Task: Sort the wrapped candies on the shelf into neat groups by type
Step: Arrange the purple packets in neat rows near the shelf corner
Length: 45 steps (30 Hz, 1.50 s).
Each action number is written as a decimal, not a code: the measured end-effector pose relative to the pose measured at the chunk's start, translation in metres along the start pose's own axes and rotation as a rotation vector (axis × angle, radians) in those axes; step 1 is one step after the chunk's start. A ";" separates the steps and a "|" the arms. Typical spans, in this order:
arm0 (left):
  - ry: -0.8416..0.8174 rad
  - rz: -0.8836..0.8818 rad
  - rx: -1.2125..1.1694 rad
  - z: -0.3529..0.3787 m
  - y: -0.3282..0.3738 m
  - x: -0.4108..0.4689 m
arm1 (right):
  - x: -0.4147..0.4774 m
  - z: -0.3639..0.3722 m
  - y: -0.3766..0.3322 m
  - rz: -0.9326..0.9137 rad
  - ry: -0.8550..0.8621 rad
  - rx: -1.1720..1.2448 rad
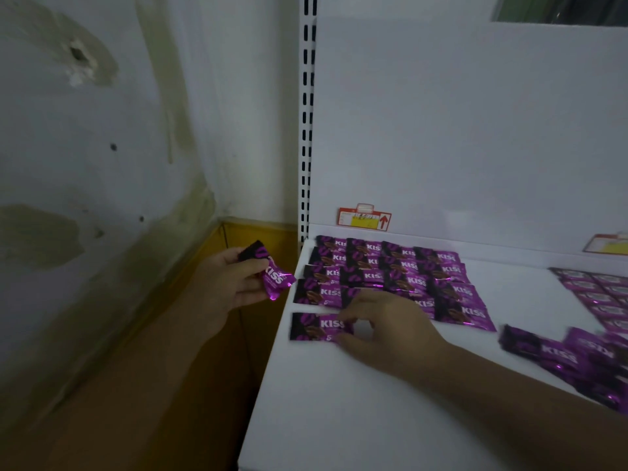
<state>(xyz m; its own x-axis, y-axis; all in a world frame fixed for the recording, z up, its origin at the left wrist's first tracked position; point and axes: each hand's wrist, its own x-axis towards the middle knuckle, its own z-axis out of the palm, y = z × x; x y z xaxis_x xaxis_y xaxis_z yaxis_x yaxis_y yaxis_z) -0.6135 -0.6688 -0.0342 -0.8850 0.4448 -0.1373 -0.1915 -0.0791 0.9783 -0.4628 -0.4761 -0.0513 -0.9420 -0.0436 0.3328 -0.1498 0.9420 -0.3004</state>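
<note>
Head view of a white shelf board (339, 402) fixed to a white slotted upright (307, 130), beside a stained, pale wall (102, 130). The left hand (231, 283), off the shelf's left edge at about 9 o'clock from the shelf's candy block, is closed on a single purple-and-black foil-wrapped candy (270, 271) printed "KISS" in white; thumb and fingers clamp the wrapper, whose crimped end points toward the shelf. The right hand (384, 326) lies on the board, its fingers (346, 316) and thumb pinching the right end of a lone purple-and-black flat candy wrapper (314, 326), also marked "KISS", which lies flat at 6 o'clock of the block's left column. The block of matching purple wrapped candies (390, 273) fills the rear left of the board in overlapping rows and columns, each wrapper showing "KISS" and a dark lip-print motif; smaller print is illegible. At 3 o'clock from the right hand a loose heap of purple wrappers (571, 358) reads "KISS" on one face, and at 2 o'clock a second tidy group of purple candies (598, 294) meets the frame edge, its lettering blurred. Against the white back panel (475, 130) stands a red-and-yellow price tag (364, 218) with a red upward arrow; its writing cannot be read. A second red-and-yellow tag (608, 244) sits at the far right.
</note>
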 end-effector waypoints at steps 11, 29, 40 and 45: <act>-0.060 -0.090 0.108 0.021 0.003 -0.014 | 0.022 -0.018 -0.011 0.010 0.234 0.121; -0.283 0.552 1.138 0.039 -0.023 -0.025 | -0.021 -0.034 0.034 0.147 0.119 0.006; -0.253 0.650 1.124 0.044 -0.032 -0.024 | -0.016 -0.015 0.025 -0.073 0.045 -0.081; -0.281 0.669 1.139 0.045 -0.030 -0.023 | -0.015 -0.014 0.027 -0.036 0.017 -0.065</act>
<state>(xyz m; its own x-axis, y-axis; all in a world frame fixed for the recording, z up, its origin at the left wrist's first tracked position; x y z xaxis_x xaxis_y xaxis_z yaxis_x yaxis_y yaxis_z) -0.5682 -0.6370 -0.0536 -0.5269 0.7895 0.3147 0.8159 0.3663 0.4473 -0.4483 -0.4453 -0.0524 -0.9310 -0.0724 0.3579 -0.1630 0.9595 -0.2299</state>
